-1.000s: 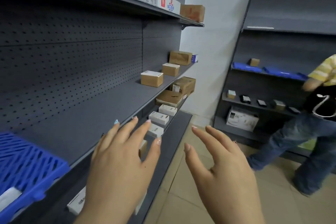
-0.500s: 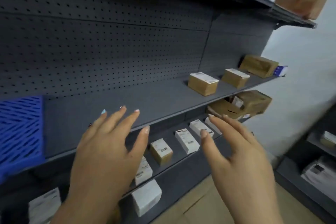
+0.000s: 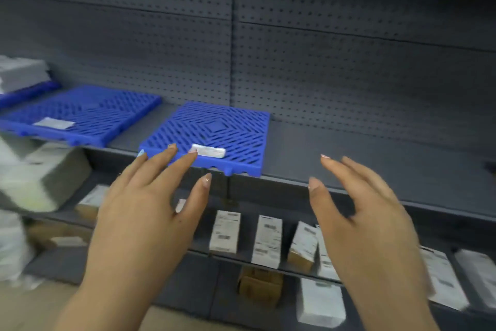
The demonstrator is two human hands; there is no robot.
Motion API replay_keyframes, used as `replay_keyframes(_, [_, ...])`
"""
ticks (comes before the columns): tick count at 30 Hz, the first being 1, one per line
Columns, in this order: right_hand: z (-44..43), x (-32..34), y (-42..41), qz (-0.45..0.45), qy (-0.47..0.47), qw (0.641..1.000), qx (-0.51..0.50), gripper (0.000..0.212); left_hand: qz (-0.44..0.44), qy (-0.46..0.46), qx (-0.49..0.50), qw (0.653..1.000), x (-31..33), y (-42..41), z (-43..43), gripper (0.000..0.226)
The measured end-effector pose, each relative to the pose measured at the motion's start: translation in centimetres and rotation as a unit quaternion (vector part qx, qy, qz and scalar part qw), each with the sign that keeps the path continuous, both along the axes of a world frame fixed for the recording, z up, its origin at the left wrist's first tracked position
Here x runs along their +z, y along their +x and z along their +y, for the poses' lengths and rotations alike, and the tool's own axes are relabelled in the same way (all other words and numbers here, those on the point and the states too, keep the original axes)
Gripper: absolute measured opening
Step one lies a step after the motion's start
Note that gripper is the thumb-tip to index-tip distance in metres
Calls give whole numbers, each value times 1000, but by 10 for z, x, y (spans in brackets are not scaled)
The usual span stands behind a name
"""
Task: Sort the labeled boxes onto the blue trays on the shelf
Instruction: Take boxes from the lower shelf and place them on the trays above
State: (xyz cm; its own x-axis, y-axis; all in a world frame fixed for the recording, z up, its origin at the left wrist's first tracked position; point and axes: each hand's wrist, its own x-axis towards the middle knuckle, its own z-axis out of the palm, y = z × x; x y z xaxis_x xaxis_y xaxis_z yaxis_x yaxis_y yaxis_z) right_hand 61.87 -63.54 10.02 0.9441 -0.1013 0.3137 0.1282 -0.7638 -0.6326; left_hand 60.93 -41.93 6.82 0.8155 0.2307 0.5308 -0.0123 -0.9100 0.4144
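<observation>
The labeled boxes [image 3: 267,240] you are to sort stand in a row on the lower shelf [image 3: 241,257], white labels facing up, between and below your two hands; the print on them is too blurred to read. Your right hand covers part of the box just right of the small brown one. Above them, the nearest blue tray [image 3: 214,126] lies on the grey shelf [image 3: 375,159], its front edge overhanging a little, with a pale label strip [image 3: 208,150] near that edge. A second blue tray [image 3: 88,113] lies to its left, also carrying a strip; a third is cut off at the far left under a grey bundle [image 3: 21,73]. Your left hand [image 3: 142,223] is spread wide and holds nothing, fingertips in front of the nearest tray's edge. Your right hand [image 3: 367,226] is likewise spread and bare. Blurred white packages [image 3: 40,175] crowd the left edge.
</observation>
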Motion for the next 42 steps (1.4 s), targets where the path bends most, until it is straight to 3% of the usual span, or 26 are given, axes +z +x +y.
replay_keyframes(10, [140,-9,-10,-7,-6,995,102,50,42,-19,153,987,-3,-72,152,61])
replay_keyframes(19, [219,-23,-7,-10,-14,994,111,51,69,-22,169,983,-7,-77,234,70])
replay_keyframes(31, [233,-66,43,-8,9,995,95,52,75,-23,130,989,-50,-20,235,57])
replay_keyframes(42, [261,-181,52,33,31,999,-21,41,220,-20,-18,975,-155,43,255,55])
